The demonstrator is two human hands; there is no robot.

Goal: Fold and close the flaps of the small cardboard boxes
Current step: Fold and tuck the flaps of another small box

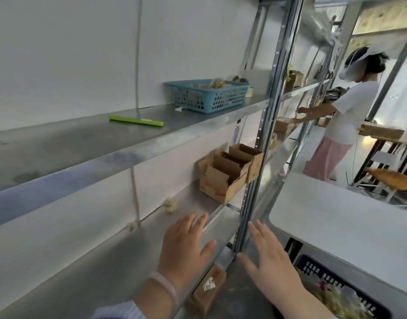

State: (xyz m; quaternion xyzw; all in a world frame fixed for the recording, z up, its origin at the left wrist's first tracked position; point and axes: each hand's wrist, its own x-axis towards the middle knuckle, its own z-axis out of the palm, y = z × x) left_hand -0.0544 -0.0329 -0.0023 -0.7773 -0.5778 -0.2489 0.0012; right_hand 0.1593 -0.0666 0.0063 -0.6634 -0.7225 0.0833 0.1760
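Note:
Several small cardboard boxes (228, 173) with open flaps stand in a cluster on the middle metal shelf (119, 256), close to the steel upright (255, 157). My left hand (186, 247) hovers over the shelf's front edge, fingers straight and spread, holding nothing. My right hand (269, 256) is stretched out flat just right of the upright, also holding nothing. Both hands are well short of the boxes. Another small box (209, 288) with a white label sits on the shelf below, under my left wrist.
A blue basket (207, 95) and a green stick (135, 121) lie on the upper shelf. A white table (350, 224) stands to the right, a dark crate (340, 286) beneath it. Another person (345, 116) works at the far shelving.

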